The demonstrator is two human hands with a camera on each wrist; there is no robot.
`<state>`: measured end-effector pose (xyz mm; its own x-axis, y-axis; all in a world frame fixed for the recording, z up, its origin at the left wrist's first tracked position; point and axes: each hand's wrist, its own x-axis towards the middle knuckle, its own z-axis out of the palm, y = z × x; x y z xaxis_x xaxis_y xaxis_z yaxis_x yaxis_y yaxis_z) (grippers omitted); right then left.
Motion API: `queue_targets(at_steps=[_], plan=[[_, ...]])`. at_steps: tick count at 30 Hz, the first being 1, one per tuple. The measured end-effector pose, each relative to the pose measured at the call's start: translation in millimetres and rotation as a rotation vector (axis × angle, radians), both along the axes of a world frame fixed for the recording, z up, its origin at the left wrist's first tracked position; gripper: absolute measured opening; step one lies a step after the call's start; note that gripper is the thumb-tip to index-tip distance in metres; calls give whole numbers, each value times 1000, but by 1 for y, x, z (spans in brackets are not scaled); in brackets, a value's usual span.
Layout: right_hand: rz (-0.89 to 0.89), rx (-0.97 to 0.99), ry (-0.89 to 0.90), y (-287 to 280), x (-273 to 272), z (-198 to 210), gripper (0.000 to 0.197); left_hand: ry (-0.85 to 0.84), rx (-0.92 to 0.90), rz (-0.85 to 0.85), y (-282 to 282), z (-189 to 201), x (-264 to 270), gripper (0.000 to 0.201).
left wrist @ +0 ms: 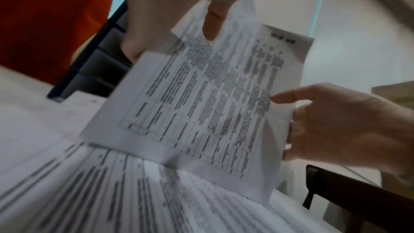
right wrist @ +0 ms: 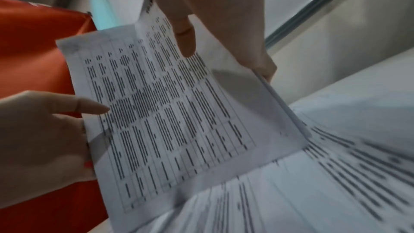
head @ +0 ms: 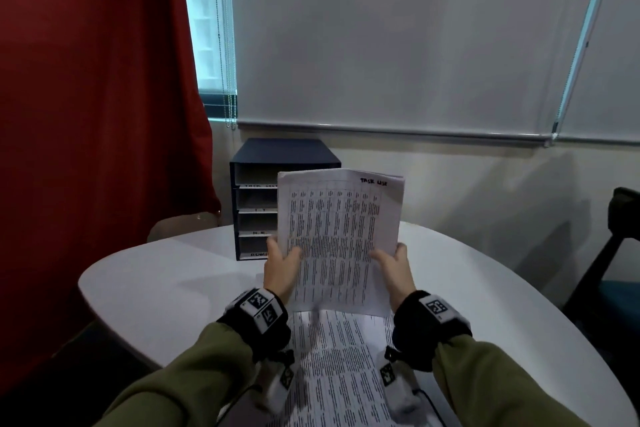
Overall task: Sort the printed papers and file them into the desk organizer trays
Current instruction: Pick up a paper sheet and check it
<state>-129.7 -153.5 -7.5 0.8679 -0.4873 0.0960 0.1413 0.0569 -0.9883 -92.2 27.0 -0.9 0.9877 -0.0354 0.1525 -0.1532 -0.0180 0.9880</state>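
A thin sheaf of printed table sheets, marked "TASK LIST" by hand at its top right, is held upright above the table. My left hand grips its left edge, thumb on the front. My right hand grips its right edge the same way. The left wrist view has the sheaf with my left thumb on it, and the right wrist view has the sheaf with my right thumb on it. More printed papers lie flat below. Behind the sheaf stands the dark blue desk organizer with several labelled trays.
The white rounded table fills the foreground. A red curtain hangs at the left, next to the organizer. A grey roller blind covers the window behind. A dark chair stands at the table's right edge.
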Motion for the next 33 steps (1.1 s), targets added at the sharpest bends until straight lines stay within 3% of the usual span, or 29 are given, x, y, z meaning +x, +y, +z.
queue_targets(at_steps=[5,8,11,15,20,22,24,27,30,33], plan=[[56,-154,190,3,5,-24,24,246,59,-129,6,-22,15,59],[48,-254,228,6,13,-14,23,194,176,-70,11,-34,32,40],[73,-313,253,8,36,4,34,180,251,35,26,-24,46,52],[196,-218,303,16,71,23,34,115,300,92,53,-1,62,37],[260,-175,425,17,113,25,12,229,171,-22,79,17,95,20],[266,-71,412,6,142,21,14,302,149,-116,87,26,94,14],[254,-30,424,2,147,37,11,403,134,-206,90,34,88,23],[266,-66,470,7,121,73,12,378,94,-157,85,39,101,37],[295,-138,510,6,114,82,14,366,-37,-56,72,49,122,49],[259,-78,392,4,133,85,15,351,-171,0,58,60,138,47]])
